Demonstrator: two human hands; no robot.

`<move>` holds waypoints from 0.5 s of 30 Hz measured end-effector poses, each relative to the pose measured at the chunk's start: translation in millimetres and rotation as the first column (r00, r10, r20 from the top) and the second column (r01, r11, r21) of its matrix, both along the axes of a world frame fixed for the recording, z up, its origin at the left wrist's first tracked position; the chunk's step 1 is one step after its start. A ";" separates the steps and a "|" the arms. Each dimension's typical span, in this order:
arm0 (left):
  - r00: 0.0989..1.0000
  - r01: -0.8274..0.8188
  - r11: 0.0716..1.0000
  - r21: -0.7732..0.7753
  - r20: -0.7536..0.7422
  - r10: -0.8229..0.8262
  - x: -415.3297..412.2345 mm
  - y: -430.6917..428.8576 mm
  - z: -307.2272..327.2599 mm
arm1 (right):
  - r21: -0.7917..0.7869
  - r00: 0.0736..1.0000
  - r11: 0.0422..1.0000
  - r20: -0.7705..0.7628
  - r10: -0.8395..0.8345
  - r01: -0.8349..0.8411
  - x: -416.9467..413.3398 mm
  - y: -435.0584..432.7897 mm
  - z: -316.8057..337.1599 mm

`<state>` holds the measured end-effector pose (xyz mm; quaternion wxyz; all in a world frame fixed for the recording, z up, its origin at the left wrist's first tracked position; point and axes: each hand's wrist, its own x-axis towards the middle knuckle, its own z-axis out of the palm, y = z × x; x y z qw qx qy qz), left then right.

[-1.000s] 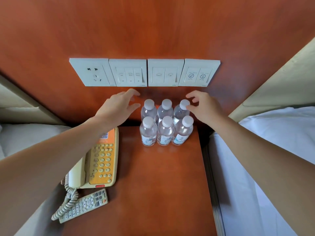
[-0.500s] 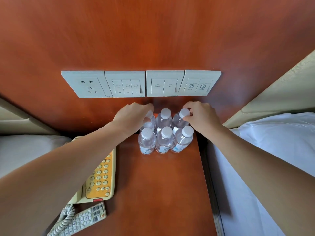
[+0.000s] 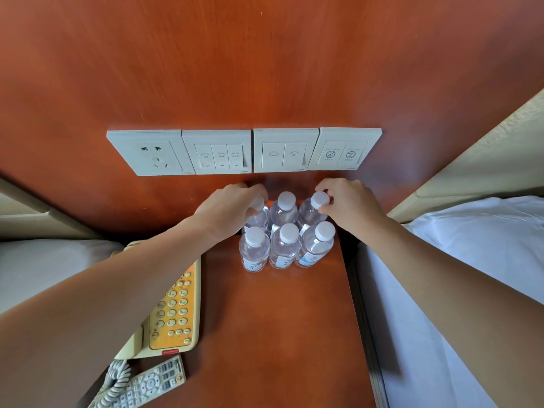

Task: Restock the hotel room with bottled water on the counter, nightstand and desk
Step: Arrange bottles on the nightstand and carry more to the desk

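six water bottles (image 3: 285, 247) on the nightstand (image 3: 279, 319), two rows of three, packed touching, all upright with white caps on, at the back of the top close to the wood wall panel (image 3: 265, 69)

four white plates on the panel just above them: one socket plate (image 3: 151, 153), three switch plates (image 3: 284, 150). one phone (image 3: 173, 313) on the left side of the top with a coiled cord, one remote (image 3: 150, 387) at its near end. two beds: left bed (image 3: 44, 266) and right bed (image 3: 471, 260), one either side of the nightstand

front row of three stands between the person and the back row. both arms reach in from the sides: the left forearm passes over the phone, the right forearm over the edge of the right bed

left hand (image 3: 228, 206) sits palm down on the back-left bottle (image 3: 254, 222), fingers curled over the top and hiding most of the cap, thumb on the near side at the shoulder, so it grips that bottle

right hand (image 3: 350, 201) pinches the cap of the back-right bottle (image 3: 310, 213) between thumb and curled fingers

back-middle bottle (image 3: 284, 212) stands between the two hands, neither hand on it
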<state>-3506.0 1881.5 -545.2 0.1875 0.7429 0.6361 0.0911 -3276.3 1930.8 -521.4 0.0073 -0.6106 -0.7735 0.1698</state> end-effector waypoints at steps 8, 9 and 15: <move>0.999 0.023 0.999 -0.023 -0.038 -0.024 -2.3 4.3 3.1 | 0.112 0.983 0.977 -0.002 0.184 -0.183 -25.5 -2.7 10.9; 0.999 0.023 1.000 -0.020 -0.045 -0.024 -2.6 4.2 3.0 | 0.097 0.976 0.972 -0.003 0.218 -0.216 -30.2 -2.4 11.2; 0.999 0.018 0.999 -0.032 -0.028 -0.019 -5.7 4.2 2.2 | 0.019 0.969 0.968 0.000 0.248 -0.248 -43.8 -4.3 0.9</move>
